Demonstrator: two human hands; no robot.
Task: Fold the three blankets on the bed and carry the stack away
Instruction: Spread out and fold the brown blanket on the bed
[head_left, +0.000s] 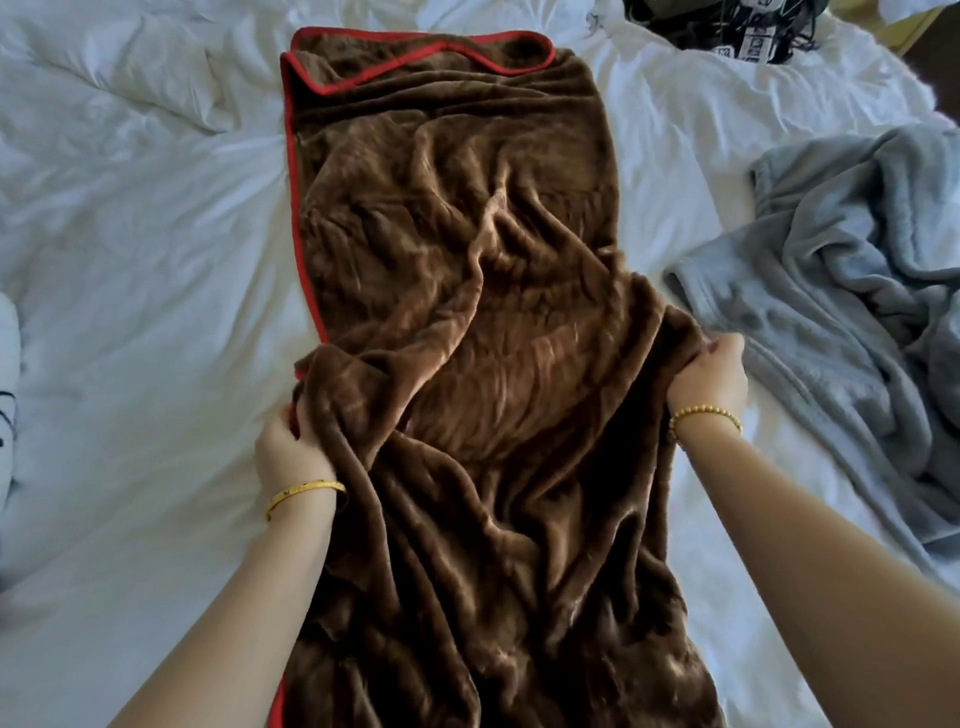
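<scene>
A brown fleece blanket with a red border lies lengthwise down the middle of the bed, folded into a long strip and wrinkled. My left hand grips its left edge about halfway along, fingers curled into the fabric. On the opposite edge, my right hand holds the blanket at the same level. The cloth between my hands is bunched and slightly lifted. A grey blanket lies crumpled on the right side of the bed. No third blanket shows in view.
The bed is covered by a rumpled white duvet. A dark pile of cables and tagged items sits at the far right corner. A pale object pokes in at the left edge.
</scene>
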